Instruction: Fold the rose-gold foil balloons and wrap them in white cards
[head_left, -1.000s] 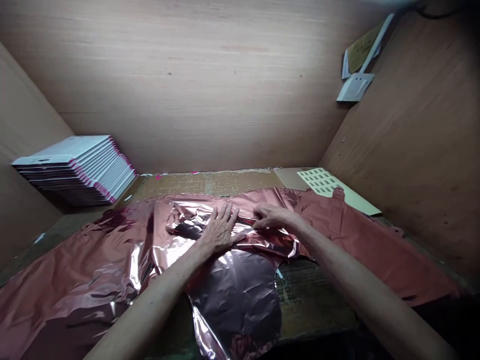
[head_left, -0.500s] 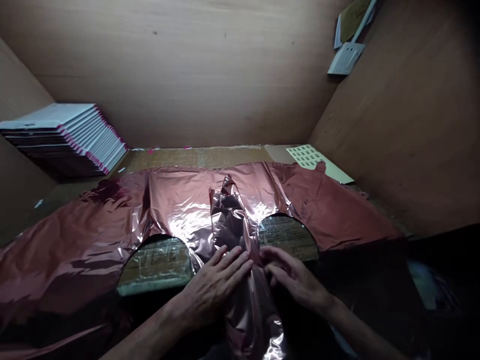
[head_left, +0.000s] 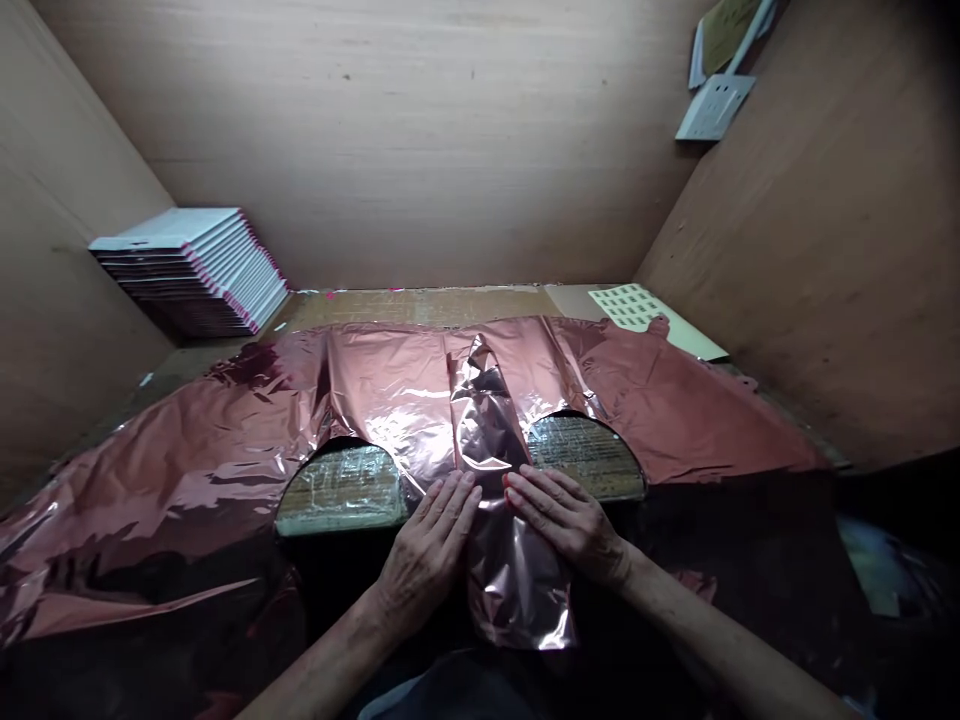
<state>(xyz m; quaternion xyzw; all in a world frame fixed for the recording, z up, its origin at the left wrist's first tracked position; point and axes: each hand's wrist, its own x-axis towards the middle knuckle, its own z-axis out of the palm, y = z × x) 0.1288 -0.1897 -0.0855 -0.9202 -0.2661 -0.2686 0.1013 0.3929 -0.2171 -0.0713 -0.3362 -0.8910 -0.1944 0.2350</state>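
Note:
A large, shiny rose-gold foil sheet (head_left: 397,390) with rounded cut-outs drapes over the table and down its front edge. At its middle, a narrow strip of the foil (head_left: 491,430) is folded over and hangs toward me past the edge. My left hand (head_left: 431,540) lies flat along the left side of this strip, fingers stretched out and pointing away. On the right side, my right hand (head_left: 566,515) rests with its fingers extended across the strip. Both palms are turned down and press on the foil. Small tabs stick out along the sheet's far edge.
At the back left stands a stack of white packets with pink edges (head_left: 202,270). A pale yellow label sheet (head_left: 675,330) lies at the back right. A white socket plate (head_left: 716,108) hangs in the upper right corner. Wooden panels (head_left: 420,150) enclose the table.
My right hand has gone from curled at the strip's side to flat on top of it. The strip's lower end now lies flatter. The view has shifted slightly left.

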